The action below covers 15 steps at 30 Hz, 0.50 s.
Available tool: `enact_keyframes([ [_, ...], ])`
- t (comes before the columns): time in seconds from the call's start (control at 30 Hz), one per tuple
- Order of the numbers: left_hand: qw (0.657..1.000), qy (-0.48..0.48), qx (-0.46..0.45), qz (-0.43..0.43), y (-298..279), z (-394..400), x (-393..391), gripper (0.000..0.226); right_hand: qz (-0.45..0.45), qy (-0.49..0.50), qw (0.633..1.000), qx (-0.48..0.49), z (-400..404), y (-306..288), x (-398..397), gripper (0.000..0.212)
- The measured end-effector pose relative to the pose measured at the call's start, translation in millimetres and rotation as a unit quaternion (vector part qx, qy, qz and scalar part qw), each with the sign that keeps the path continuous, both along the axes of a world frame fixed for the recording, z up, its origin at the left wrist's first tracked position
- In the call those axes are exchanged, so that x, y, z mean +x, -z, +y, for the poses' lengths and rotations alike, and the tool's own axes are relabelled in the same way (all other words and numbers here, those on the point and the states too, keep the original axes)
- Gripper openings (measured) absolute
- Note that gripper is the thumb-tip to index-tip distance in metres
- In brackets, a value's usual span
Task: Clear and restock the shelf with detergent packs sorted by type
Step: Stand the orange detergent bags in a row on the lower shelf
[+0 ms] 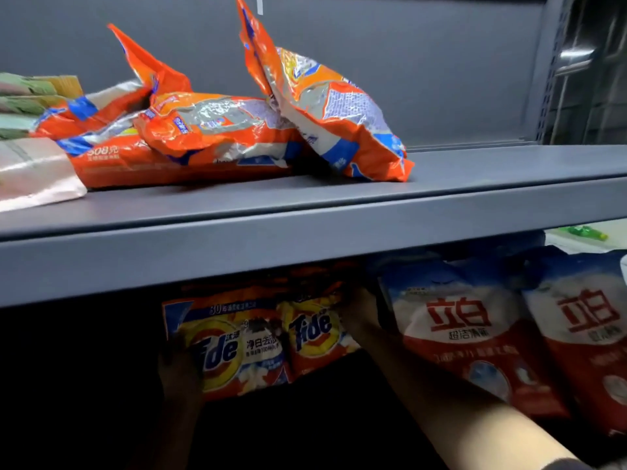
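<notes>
Grey metal shelving fills the view, and the upper shelf (373, 212) makes the handiest landmark. On top of it, toward its left half, lies a loose heap of orange detergent packs (210, 130), crumpled and shiny, one of them propped up on end against the others; further left on that shelf sit some pale packs (30, 171), too blurred to read. Below the shelf, in deep shadow, both hands are at work on the orange and yellow Tide packs (258, 344). These stand upright, side by side and facing out. The left hand (179, 364) grips the left edge of the front pack, while the right hand (359, 313) reaches in at the right end of the pair, between them and the red and blue packs (475, 334) standing just beside; it is too dark to tell whether its fingers curl round a pack or merely press against it. The step looks like gathering or squaring the Tide packs as one bundle. To do it well I would squeeze them together from both ends, keep them upright, and draw them straight forward under the shelf lip so the soft bags do not snag or slump. The red and blue row should stay undisturbed, so the types stay apart.
</notes>
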<state>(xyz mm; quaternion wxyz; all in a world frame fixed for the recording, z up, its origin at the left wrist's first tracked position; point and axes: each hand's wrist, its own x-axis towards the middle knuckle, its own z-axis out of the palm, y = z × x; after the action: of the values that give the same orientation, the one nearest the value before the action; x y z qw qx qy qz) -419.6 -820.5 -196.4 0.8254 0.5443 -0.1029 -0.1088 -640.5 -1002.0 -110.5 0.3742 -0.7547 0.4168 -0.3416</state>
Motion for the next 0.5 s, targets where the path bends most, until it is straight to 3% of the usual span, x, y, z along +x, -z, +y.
enact_keyframes([
  [0.07, 0.996, -0.033, 0.071, -0.039, -2.1, -1.3, -6.8, 0.025, -0.006, 0.007, 1.000, -0.005, 2.5, 3.6, -0.1, 0.054],
  [0.13, 0.976, -0.078, 0.187, -0.076, -1.3, -4.3, -13.4, 0.059, -0.018, 0.014, 1.000, -0.019, 10.8, 8.0, -4.3, 0.067],
  [0.2, 0.935, -0.101, 0.327, -0.091, -5.9, -3.8, -30.3, 0.095, -0.004, 0.000, 0.998, -0.064, 20.0, 14.9, -11.9, 0.081],
  [0.27, 0.877, -0.112, 0.437, -0.166, -11.2, -0.2, -60.0, 0.110, 0.086, -0.004, 0.983, -0.160, 30.8, 26.3, -22.8, 0.083],
  [0.37, 0.792, -0.021, 0.533, -0.299, -10.7, 1.6, -97.3, 0.112, 0.237, -0.032, 0.948, -0.209, 43.2, 44.1, -37.6, 0.067],
  [0.43, 0.708, 0.065, 0.577, -0.402, 2.9, -2.1, -103.5, 0.106, 0.266, -0.065, 0.948, -0.161, 45.5, 55.4, -43.8, 0.071],
  [0.5, 0.649, 0.115, 0.580, -0.478, 19.1, -5.3, -101.2, 0.088, 0.279, -0.098, 0.947, -0.125, 45.7, 61.2, -49.3, 0.074],
])
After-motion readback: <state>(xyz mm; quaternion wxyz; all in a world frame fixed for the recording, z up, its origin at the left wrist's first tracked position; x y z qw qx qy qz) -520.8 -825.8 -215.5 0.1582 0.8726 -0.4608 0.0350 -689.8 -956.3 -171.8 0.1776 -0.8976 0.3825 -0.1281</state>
